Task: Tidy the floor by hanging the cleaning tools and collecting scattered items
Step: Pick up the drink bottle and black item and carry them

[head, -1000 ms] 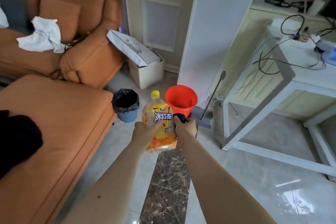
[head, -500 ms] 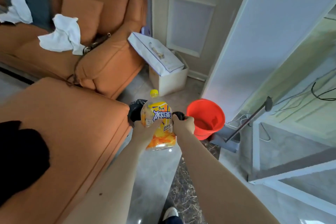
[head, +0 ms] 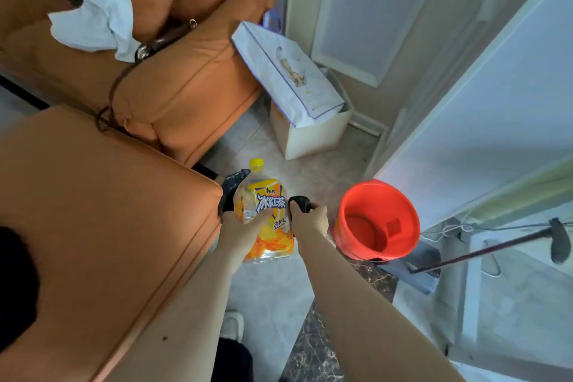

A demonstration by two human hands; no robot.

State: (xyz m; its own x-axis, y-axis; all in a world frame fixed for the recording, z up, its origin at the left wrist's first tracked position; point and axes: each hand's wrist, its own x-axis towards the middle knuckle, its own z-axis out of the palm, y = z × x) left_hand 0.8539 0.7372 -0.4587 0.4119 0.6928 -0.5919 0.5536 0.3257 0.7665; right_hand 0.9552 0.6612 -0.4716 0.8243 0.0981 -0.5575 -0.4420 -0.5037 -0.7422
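At the far left we see an orange leather sofa (head: 93,211) with a crumpled white cloth (head: 99,17) lying on its seat farther back. Behind the bottle, a black-lined waste bin (head: 231,192) stands on the floor just beside the sofa's corner. Our left hand (head: 242,226) curls its fingers round the side of a clear plastic drink bottle with a yellow cap and orange-yellow label (head: 266,217), holding it upright in the air above the pale tiled floor (head: 273,288). Our right hand (head: 310,222) is clenched round a small black object (head: 300,204), touching the bottle's right side; we cannot tell what the object is. Just beside that hand a round red plastic bucket (head: 376,220) stands on the floor. Farther right, a dark long-handled cleaning tool (head: 483,251) leans at a slant.
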